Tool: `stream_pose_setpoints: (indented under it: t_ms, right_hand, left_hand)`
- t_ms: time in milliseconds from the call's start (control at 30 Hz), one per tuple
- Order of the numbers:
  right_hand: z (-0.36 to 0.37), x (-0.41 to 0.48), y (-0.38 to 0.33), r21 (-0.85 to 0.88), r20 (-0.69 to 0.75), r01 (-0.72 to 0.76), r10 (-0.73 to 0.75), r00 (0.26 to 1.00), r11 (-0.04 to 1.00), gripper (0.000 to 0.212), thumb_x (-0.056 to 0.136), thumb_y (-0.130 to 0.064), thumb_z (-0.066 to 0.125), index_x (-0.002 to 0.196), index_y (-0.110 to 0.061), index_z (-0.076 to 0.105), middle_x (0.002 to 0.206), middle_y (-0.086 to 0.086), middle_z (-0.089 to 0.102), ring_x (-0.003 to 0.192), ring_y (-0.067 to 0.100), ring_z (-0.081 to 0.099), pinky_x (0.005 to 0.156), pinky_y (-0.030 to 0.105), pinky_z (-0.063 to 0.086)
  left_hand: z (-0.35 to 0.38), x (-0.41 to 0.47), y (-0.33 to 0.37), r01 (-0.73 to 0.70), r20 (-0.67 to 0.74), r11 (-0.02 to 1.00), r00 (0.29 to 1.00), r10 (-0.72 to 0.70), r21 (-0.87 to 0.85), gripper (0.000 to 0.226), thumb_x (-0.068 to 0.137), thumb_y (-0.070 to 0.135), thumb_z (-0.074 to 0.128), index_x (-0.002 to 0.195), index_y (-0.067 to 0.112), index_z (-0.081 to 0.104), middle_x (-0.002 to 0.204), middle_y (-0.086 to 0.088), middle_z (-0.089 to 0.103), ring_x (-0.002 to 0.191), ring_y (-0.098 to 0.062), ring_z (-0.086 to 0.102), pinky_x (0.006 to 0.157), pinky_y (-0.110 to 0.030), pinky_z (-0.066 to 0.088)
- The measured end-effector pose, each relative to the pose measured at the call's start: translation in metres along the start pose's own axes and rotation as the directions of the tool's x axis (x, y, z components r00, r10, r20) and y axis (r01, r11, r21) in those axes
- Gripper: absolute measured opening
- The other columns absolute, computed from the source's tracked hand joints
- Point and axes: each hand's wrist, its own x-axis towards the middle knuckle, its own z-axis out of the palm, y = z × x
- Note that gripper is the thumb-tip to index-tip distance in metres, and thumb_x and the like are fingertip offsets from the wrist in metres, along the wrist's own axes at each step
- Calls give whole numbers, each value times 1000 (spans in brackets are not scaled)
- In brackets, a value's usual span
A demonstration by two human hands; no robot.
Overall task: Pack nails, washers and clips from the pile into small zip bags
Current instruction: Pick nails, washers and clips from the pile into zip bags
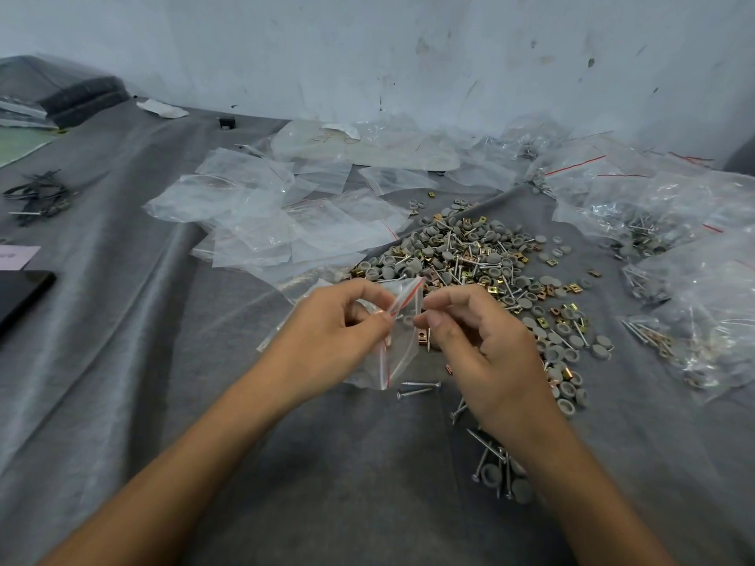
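We are working at the mouth of one small zip bag point(402, 341), which hangs between our two hands just in front of the pile point(470, 259) of nails, grey washers and brassy clips, with its lower edge down at the grey cloth point(163, 361). To do this step well we should hold the mouth wide with the left pinch and tilt the bag so that what is inside slides to the bottom. The parts should drop clear of the zip track, since a nail point can snag or pierce thin film. A copper clip point(421, 332) already shows through the film, and two loose nails point(418, 388) just below the bag are the nearest to take. Our left hand point(339, 320) pinches the bag by its red zip strip, thumb and forefinger closed on the near lip and the other fingers curled under. Our right hand point(482, 345) meets it from the other side, thumb and forefinger pressed together at the opposite lip, though the clear film and the blur make it hard to tell whether a small part also sits between those fingertips. Both forearms angle toward each other, wrists bent slightly inward. Empty bags point(265, 222) lie beyond to the left, filled bags point(674, 222) to the right
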Motion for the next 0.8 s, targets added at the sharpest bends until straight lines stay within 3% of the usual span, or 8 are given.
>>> stream_pose_setpoints:
  t_ms: [67, 233, 300, 367, 467, 533, 633, 800]
  right_hand:
    - [-2, 0, 2, -138, 0, 66, -67, 998, 988, 22, 100, -6, 59, 107, -24, 70, 101, -14, 68, 97, 7, 65, 79, 16, 48]
    - [-3, -1, 7, -527, 151, 175, -112, 982, 831, 44, 87, 8, 64, 117, -23, 74, 148, 8, 46, 131, 31, 43, 104, 35, 36]
    - [-2, -1, 8, -536, 197, 191, -98, 975, 822, 36, 91, -1, 67, 121, -21, 72, 154, 5, 43, 138, 29, 39, 108, 34, 30]
    - [-2, 0, 8, -492, 173, 165, -90, 981, 855, 27, 94, -11, 68, 120, -17, 71, 151, 1, 48, 137, 24, 42, 108, 27, 29]
    - [-3, 3, 7, -448, 71, 112, -90, 993, 887, 20, 96, -21, 67, 115, -14, 71, 137, -1, 58, 128, 17, 49, 108, 30, 37]
    - [-5, 4, 8, -434, 11, 84, -88, 996, 897, 21, 96, -26, 66, 113, -13, 72, 127, -2, 60, 122, 17, 54, 104, 34, 43]
    - [-7, 6, 9, -396, -45, 55, -80, 996, 917, 23, 97, -27, 65, 114, -14, 73, 121, -4, 60, 115, 16, 58, 93, 38, 51]
    - [-5, 5, 8, -310, -30, 44, -56, 998, 950, 31, 100, -31, 56, 122, -16, 71, 122, -7, 58, 118, 10, 56, 93, 34, 52]
  left_hand:
    - [0, -1, 0, -6, -3, 1000, 1000, 6, 24, 14, 94, 22, 68, 91, 36, 70, 60, 2, 68, 53, -12, 55, 58, -45, 50]
    - [-3, -7, 6, -87, 68, 990, 994, 80, 115, 12, 97, 25, 65, 101, 33, 74, 63, -5, 67, 51, -10, 51, 54, -32, 42]
    - [-3, -12, 10, -138, 100, 973, 988, 121, 186, 16, 96, 38, 64, 109, 36, 72, 64, -2, 66, 52, -12, 53, 54, -34, 46]
    - [-7, -18, 15, -144, 135, 956, 984, 113, 256, 38, 84, 65, 62, 117, 45, 64, 77, 11, 65, 63, -7, 58, 61, -40, 51]
    - [-14, -28, 18, -190, 230, 873, 969, 93, 449, 67, 60, 88, 62, 116, 61, 36, 107, 32, 49, 97, 10, 51, 77, -25, 47]
    - [-17, -30, 20, -262, 180, 817, 964, 197, 514, 57, 67, 75, 66, 110, 56, 34, 111, 33, 46, 102, 12, 46, 78, -15, 40]
    - [-26, -27, 24, -288, -20, 814, 938, 345, 505, 21, 88, 46, 71, 92, 39, 51, 91, 23, 60, 87, -1, 56, 73, -22, 45]
    - [-48, -23, 24, -202, -119, 815, 942, 313, 544, 7, 89, 41, 67, 87, 38, 62, 83, 25, 64, 79, -1, 60, 73, -37, 53]
